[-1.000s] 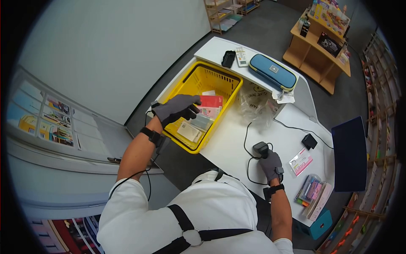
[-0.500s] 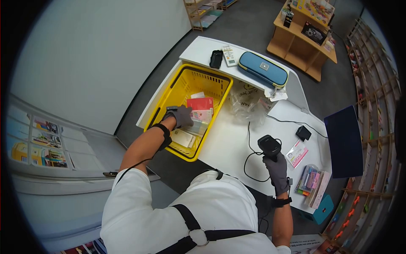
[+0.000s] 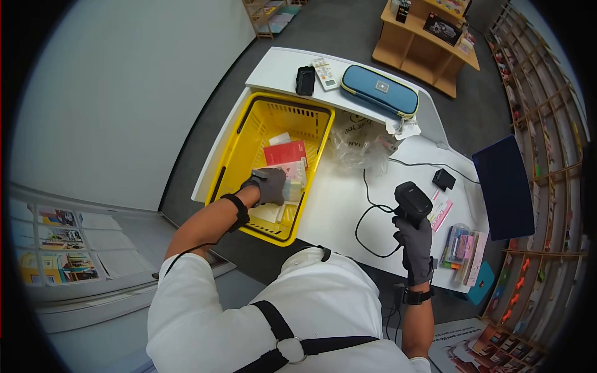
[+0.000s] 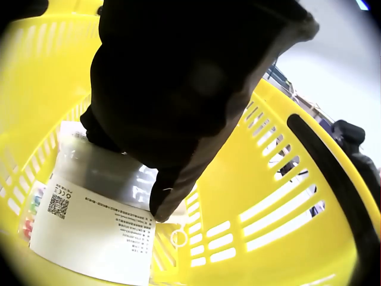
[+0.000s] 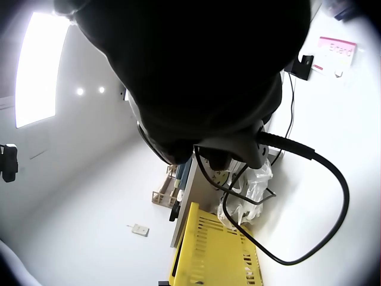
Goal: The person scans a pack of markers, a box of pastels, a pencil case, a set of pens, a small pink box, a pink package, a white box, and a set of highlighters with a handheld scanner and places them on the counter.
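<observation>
My gloved left hand (image 3: 268,184) is down inside the yellow shopping basket (image 3: 323,142). In the left wrist view its thumb and fingers pinch the upper edge of a clear-wrapped package (image 4: 95,229) with a white label, small print and a QR code. Beside that hand lie a red booklet (image 3: 286,153) and a pink printed item (image 3: 295,170). My gloved right hand (image 3: 415,247) grips a black handheld barcode scanner (image 3: 413,199) over the white counter (image 3: 333,214). The scanner's cord (image 5: 342,205) loops below it.
A blue zip case (image 3: 380,90), a white remote control (image 3: 324,73) and a black device (image 3: 305,81) lie on the raised ledge. Right of the basket is a clear plastic bag (image 3: 360,146). Packaged pens (image 3: 457,245) and a dark monitor (image 3: 502,186) are on the right.
My left hand has gone down into the basket and taken hold of the package. The right hand has raised the scanner and brought it rightward. The head view has shifted.
</observation>
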Available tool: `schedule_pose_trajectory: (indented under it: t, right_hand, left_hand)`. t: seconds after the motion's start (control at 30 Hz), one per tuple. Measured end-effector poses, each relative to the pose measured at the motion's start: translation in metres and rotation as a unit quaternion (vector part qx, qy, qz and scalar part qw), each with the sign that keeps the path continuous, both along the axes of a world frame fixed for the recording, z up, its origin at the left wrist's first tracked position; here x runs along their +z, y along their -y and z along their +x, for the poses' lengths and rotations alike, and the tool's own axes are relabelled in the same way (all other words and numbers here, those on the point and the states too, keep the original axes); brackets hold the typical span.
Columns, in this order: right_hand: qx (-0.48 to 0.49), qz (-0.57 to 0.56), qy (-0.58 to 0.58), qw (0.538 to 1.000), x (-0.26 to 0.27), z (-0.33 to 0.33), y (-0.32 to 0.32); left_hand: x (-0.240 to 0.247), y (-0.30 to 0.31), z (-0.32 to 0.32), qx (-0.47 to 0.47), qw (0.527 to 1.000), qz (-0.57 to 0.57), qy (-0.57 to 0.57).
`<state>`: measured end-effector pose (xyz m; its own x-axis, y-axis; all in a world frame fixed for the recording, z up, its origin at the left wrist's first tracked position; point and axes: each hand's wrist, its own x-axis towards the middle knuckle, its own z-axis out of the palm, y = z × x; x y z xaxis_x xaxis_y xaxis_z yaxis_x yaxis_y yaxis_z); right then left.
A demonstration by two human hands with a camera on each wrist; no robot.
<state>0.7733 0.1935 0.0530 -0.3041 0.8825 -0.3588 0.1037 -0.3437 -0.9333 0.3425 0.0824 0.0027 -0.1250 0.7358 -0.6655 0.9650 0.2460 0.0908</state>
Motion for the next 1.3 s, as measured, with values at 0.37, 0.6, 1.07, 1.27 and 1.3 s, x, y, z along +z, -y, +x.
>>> schedule_pose_trajectory:
  t: [0.37, 0.6, 1.07, 1.27, 1.3]
  right_hand:
    - [0.026, 0.017, 0.022, 0.999, -0.008, -0.018, 0.010]
    - [0.042, 0.025, 0.019, 0.999, -0.016, -0.022, 0.012]
    - [0.055, 0.030, 0.033, 0.997, -0.012, -0.017, 0.006]
    - [0.064, 0.004, 0.002, 0.998, -0.010, -0.011, 0.004]
    - [0.070, -0.001, -0.005, 0.998, -0.009, -0.010, 0.004]
  left_hand:
    - [-0.017, -0.013, 0.010, -0.142, 0.987, -0.014, -0.078]
    - [-0.017, -0.009, 0.000, -0.130, 0.989, -0.067, -0.031]
    - [-0.036, 0.007, -0.033, -0.064, 0.973, -0.188, 0.120]
    - [-0.046, 0.011, -0.054, -0.108, 0.973, -0.176, 0.102]
    - [-0.046, 0.012, -0.057, -0.128, 0.972, -0.177, 0.083]
